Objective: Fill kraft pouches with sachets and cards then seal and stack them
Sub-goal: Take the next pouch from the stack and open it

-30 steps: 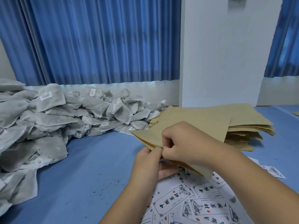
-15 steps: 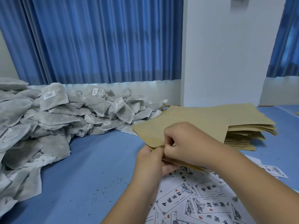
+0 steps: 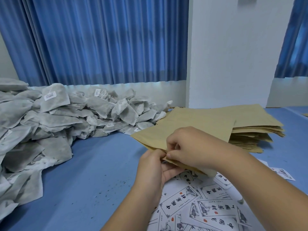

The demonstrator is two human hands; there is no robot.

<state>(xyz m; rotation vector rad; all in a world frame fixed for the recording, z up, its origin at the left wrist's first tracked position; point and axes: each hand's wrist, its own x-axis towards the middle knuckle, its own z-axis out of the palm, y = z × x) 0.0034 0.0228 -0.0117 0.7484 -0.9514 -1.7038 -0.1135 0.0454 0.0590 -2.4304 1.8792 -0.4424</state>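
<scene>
A flat kraft pouch is held above the blue table, tilted with its near edge toward me. My left hand pinches that near edge from below, and my right hand pinches it from above, thumbs and fingers meeting at the edge. Behind the held pouch lies a stack of kraft pouches. A big heap of grey sachets fills the left side. White printed cards are scattered under my forearms.
Blue curtains hang behind the table, and a white pillar stands at the back right. Small dark specks dot the table surface in front of the sachet heap. One card lies apart at the right.
The view has shifted slightly. Both hands stay at the pouch's near edge, with the fingers working it; the pouch has dipped a little lower.
</scene>
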